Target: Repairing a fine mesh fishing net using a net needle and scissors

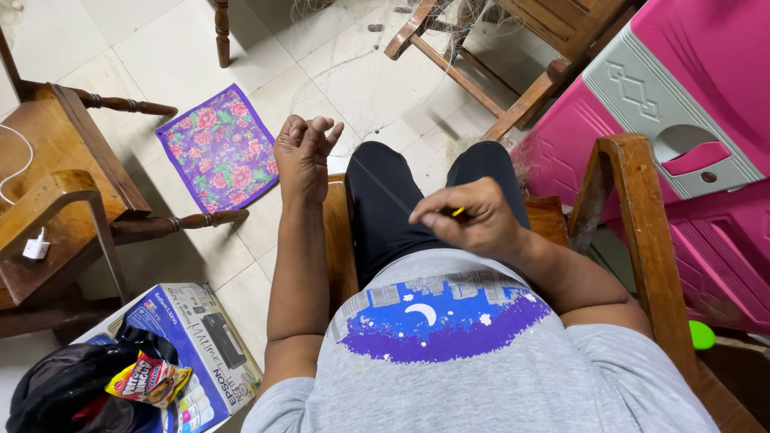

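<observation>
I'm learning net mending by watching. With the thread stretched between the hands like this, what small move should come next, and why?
Probably draw the right hand a little further back to tighten the line. The thin thread runs taut from the raised, pinched left hand to the right hand, which grips a small yellow tool; the netting it seems to lead toward lies ahead.

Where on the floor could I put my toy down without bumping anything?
Bare pale floor tiles lie above the purple flowered cloth mat, between the dark wooden chair and the upper wooden chair frame. Another patch sits between mat and blue printer box. It is crowded by the pink plastic cabinet.
</observation>
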